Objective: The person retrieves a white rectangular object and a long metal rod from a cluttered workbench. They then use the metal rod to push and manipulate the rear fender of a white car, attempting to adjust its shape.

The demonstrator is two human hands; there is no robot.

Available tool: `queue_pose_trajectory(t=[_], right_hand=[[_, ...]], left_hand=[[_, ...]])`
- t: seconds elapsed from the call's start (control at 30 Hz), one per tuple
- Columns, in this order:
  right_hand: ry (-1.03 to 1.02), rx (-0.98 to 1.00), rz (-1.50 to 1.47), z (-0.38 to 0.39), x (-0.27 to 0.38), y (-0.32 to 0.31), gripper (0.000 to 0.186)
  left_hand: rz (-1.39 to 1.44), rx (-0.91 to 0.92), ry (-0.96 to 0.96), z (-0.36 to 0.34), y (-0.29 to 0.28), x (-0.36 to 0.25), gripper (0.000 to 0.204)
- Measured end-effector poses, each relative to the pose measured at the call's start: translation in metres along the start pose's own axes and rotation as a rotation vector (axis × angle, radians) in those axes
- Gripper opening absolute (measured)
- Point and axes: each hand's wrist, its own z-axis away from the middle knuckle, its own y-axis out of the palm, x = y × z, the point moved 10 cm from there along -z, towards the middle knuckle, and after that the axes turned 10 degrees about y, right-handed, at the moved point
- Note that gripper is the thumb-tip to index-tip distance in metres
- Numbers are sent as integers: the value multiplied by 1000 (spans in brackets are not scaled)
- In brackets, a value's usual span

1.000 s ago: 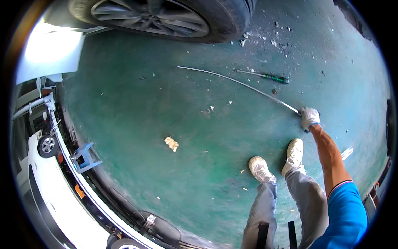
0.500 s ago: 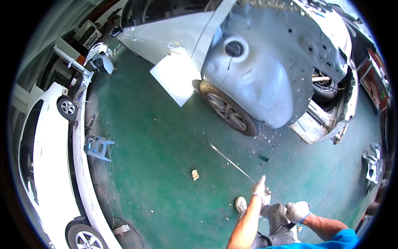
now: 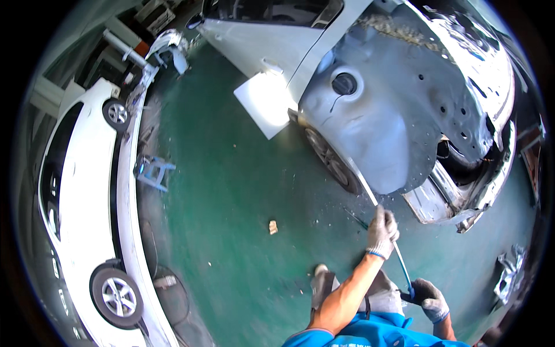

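One long, thin bar [image 3: 366, 188] is slanting through the gloved left hand [image 3: 383, 232] and down to the gloved right hand [image 3: 429, 299]. The left hand is holding the bar around its middle, with its fingers curling in tight. The right hand is sitting by the bar's blue end, at about 5 o'clock from the left hand; the view is not showing how tightly its fingers are closing. The bar's long line is running from 11 o'clock at the far tip to 5 o'clock at the blue end. That tip is pointing toward the car wheel [image 3: 326, 153] and the low edge of the big, bumpy grey panel [image 3: 370, 133]. The left hand is being the nearer one to the car, and the panel is standing at 12 o'clock from it. The view is not showing whether the tip is touching anything. On the green floor [image 3: 231, 277], a thin tool with a green handle [image 3: 361, 223] is lying near the left hand, at 10 o'clock, and a small tan lump [image 3: 273, 226] is resting farther off, at 9 o'clock.
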Motion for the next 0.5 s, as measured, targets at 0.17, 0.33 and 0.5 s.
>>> queue_pose_trajectory(t=[0.17, 0.33, 0.5], right_hand=[[115, -138, 887, 0, 35, 10, 70], [118, -471, 1228, -22, 28, 0, 28], [-39, -469, 1292, -52, 27, 50, 22]], left_hand=[[26, 118, -67, 2, 62, 23, 47], [17, 119, -155, -13, 68, 25, 47], [-19, 124, -152, -49, 50, -12, 52]])
